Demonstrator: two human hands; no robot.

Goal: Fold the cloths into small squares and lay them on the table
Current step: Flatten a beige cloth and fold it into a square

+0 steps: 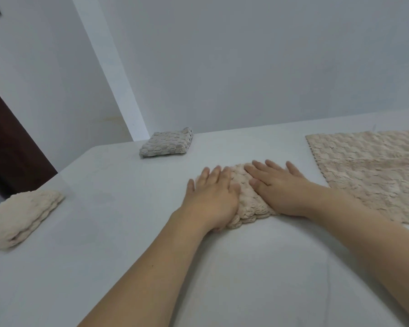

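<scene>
White surface point(128, 244) fills most of the view, w/ pale walls behind and a dark brown panel at far L.

Biggest cloth: beige textured one point(373, 175), unfolded, lying flat at R side of surface, running off the R edge of the view. Its near-L edge sits just beside the R forearm.

Next: cream folded cloth point(21, 218) at near-L edge of surface, a thick, loosely folded bundle, well apart from the hands.

Then the beige folded cloth point(246, 199) at centre, under both hands; layered edges show at its near side. It's a compact squarish pad, flat on the surface, just L of the unfolded one.

Grey folded cloth point(167, 142) sits at the far-L corner of surface, next to the wall, neat small square, apart from everything else.

Left hand point(213, 197): palm down on L part of the centre cloth, fingers straight and spread, pressing; grip open, nothing pinched.

Right hand point(276, 185): palm down on R part of same cloth, fingers straight, pointing away and L; grip open too, flat press only. The two hands are near each other, w/ a strip of cloth showing between them.
</scene>
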